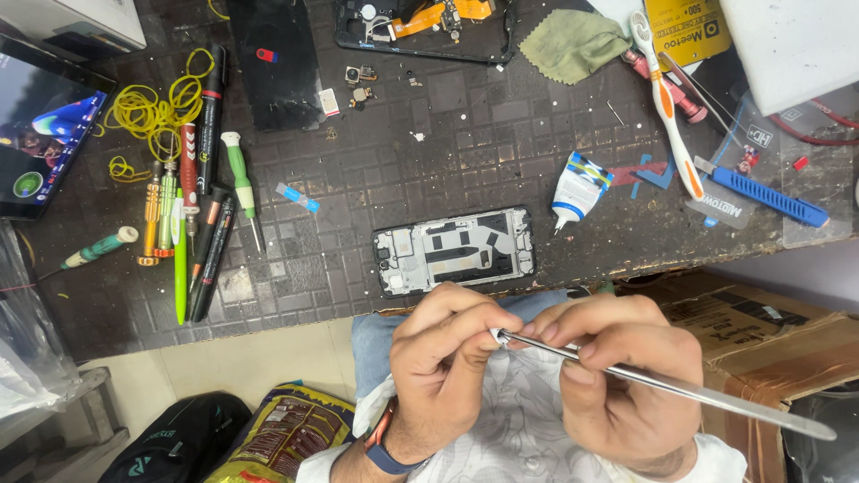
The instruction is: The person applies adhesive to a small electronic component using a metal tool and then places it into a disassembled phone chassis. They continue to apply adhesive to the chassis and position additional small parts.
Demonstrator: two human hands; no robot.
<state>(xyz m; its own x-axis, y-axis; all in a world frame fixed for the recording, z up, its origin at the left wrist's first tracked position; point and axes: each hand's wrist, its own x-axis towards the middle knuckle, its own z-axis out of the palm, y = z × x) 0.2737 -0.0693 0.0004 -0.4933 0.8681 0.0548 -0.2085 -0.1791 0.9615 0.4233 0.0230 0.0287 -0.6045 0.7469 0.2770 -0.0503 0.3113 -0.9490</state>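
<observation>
Screwdrivers (192, 233) left; glue tube (577, 188) beside phone frame (455, 250).

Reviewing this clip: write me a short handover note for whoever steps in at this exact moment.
Left hand: fingers pinched at the tip of the long silver metal tweezers, on something small and white; too small to identify.
Right hand: grips the tweezers mid-shaft.
Both hands are over the lap, off the dark tiled work mat.
Stripped silver phone frame lies flat at the mat's near edge, untouched; white glue tube to its right.
Done: frame is stripped of its screen.
Left: frame still bare.
</observation>
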